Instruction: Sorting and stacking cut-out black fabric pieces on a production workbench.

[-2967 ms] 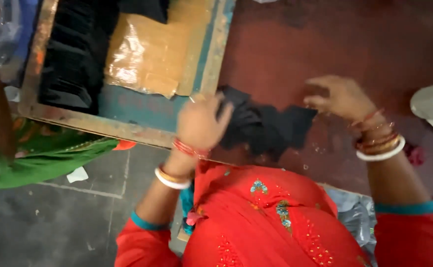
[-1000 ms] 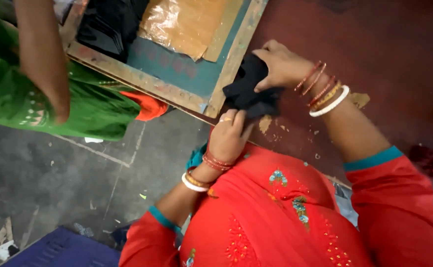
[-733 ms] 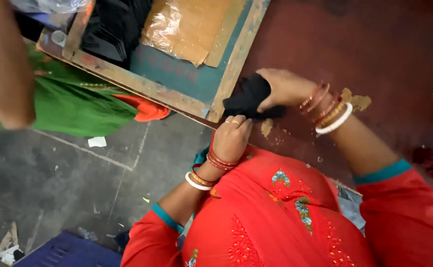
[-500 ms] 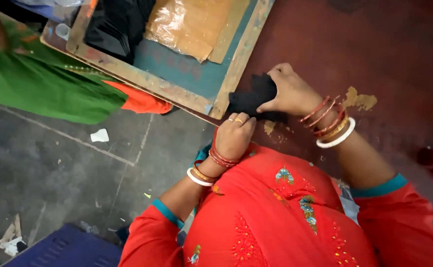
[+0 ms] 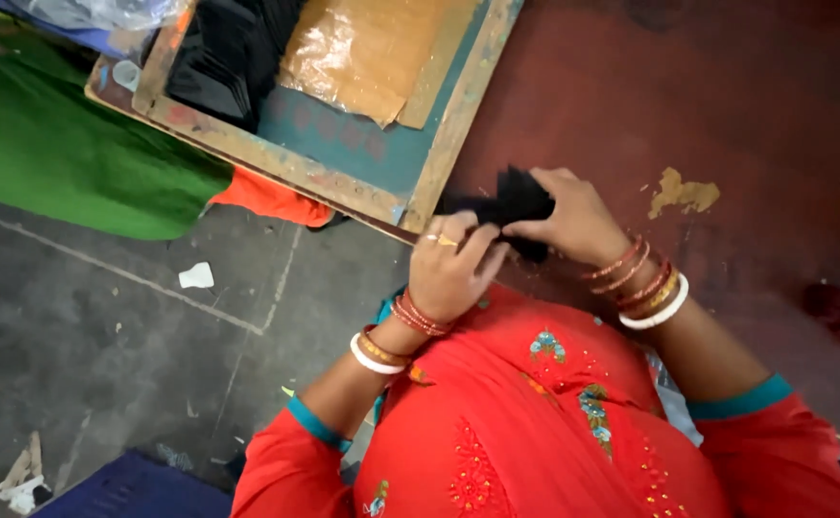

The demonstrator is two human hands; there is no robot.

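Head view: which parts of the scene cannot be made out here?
- Small black cloth piece: its shape is hidden, bunched between the left hand and right hand.
- Stack of black fabric on the wooden-framed board: cut off by the top edge.
- Green garment: its wearer lies outside the frame.

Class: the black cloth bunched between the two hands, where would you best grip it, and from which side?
Grip the black cloth by its free upper edge, from the wooden frame side: the left hand and right hand already cover its lower part.
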